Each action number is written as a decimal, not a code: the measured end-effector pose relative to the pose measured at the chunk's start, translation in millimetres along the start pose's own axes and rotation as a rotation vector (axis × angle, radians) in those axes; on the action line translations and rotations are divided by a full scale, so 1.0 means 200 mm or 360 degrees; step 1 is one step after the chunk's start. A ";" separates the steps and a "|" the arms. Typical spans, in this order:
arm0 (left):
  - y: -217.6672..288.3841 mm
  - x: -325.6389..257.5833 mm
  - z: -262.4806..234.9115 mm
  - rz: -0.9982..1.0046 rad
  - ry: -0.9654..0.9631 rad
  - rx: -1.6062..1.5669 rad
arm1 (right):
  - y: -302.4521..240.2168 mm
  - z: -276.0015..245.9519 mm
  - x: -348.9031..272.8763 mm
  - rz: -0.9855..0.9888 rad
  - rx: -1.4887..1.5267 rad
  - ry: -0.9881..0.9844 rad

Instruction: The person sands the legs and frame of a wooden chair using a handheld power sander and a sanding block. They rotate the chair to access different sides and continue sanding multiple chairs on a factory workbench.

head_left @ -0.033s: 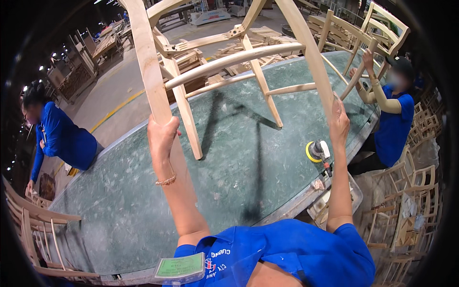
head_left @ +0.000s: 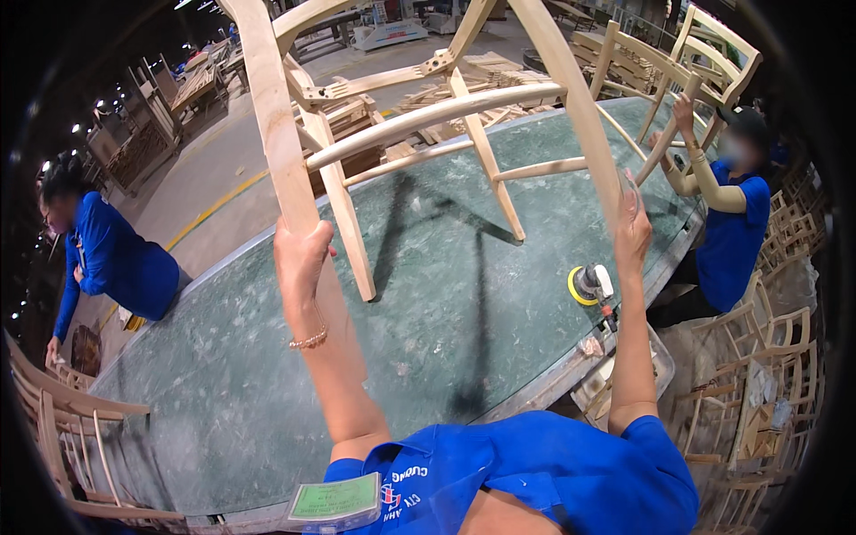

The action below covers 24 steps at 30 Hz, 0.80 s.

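Note:
A bare-wood chair frame (head_left: 437, 116) stands tilted over the green-topped table (head_left: 428, 357), its upper part cut off by the picture's top edge. My left hand (head_left: 303, 259) is wrapped round the left long leg of the frame, the thumb lying across the wood. On the right long leg, my right hand (head_left: 633, 232) is closed against its outer side; its fingertips are partly hidden. Two shorter legs point down to the tabletop between my hands. A round sander (head_left: 590, 283) with a yellow-edged pad lies on the table, left of my right forearm.
At the right, a co-worker (head_left: 736, 187) handles another wooden chair (head_left: 713, 53). A second person in blue (head_left: 120, 250) bends beyond the table's left end. Chair parts (head_left: 67, 419) stand at the lower left. A pale tray (head_left: 655, 374) sits by the table's near edge.

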<state>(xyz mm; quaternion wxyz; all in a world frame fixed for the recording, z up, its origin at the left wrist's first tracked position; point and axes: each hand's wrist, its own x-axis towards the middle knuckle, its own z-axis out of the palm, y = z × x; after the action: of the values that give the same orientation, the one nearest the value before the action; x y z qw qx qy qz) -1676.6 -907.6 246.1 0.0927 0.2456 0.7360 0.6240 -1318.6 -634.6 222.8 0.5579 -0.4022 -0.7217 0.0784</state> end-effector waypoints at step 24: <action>-0.04 -0.23 0.02 0.0043 0.0170 -0.0058 | -0.72 0.70 -0.01 -0.0716 0.0292 0.0371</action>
<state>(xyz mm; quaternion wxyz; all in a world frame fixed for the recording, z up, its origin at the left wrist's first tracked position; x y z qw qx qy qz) -1638.2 -926.7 229.5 0.0493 0.2199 0.7250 0.6508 -1510.1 -684.8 251.2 0.6747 -0.1856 -0.7138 -0.0293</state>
